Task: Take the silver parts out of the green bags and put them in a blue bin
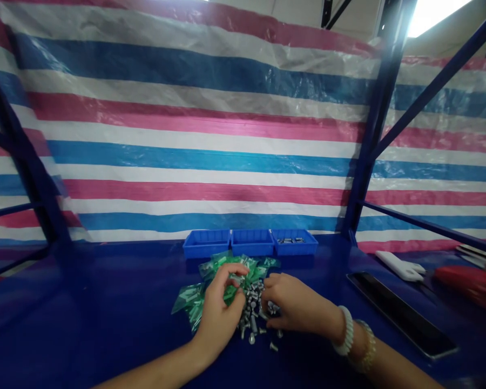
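Observation:
My left hand (221, 308) is over a heap of small green plastic bags (196, 308), its fingers curved and thumb apart. A gap shows between thumb and fingertips, with green plastic behind it. Right beside the bags lies a loose pile of silvery screws and bolts (253, 305). Over the right side of that pile, my right hand (295, 302) bends its fingers downward, thumb spread from them, with metal pieces visible in between. Whether its fingertips touch any piece is hard to make out. Two beaded bracelets circle the right wrist.
Three joined blue bins (251, 248) stand behind the heap; the right one contains metal pieces. A black phone-like slab (400, 313), a white object (399, 266) and a blurred red item (470, 286) lie at right. Blue rack posts (375, 129) flank a striped plastic sheet (210, 162).

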{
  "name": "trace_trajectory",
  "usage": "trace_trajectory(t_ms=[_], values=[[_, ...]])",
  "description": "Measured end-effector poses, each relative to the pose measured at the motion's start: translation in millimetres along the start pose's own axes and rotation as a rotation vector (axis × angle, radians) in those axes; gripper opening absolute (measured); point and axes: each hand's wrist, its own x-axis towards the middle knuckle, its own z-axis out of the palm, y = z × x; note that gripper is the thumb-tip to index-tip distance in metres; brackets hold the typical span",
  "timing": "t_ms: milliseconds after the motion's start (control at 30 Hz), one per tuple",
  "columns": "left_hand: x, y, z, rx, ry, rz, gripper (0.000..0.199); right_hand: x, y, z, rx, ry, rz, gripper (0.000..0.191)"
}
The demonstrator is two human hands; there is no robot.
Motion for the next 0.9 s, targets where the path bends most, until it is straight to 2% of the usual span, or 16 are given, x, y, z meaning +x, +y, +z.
trace_trajectory(t_ms=[333,500,600,667,833,900], values=[[-2,3,-0.5,0.007,0.001,0.039,0.024,5,-4,11,0.131,0.07,0.084,0.008],[-3,10,-1.8,-0.001,-0.041,0.002,0.021,5,1,3,0.376,0.306,0.167,0.013],[-2,13,-0.7,-0.018,-0.105,-0.049,0.02,5,5,-2,0.607,0.354,0.256,0.013],[-2,14,0.2,-0.041,-0.149,-0.095,0.02,6,5,-4,0.689,0.396,0.259,0.014],[-1,14,2.0,-0.138,-0.184,-0.22,0.027,7,-1,-7,0.567,0.585,0.179,0.02],[-1,14,3.5,-0.212,-0.232,-0.291,0.028,7,-5,-8,0.514,0.638,0.116,0.02]])
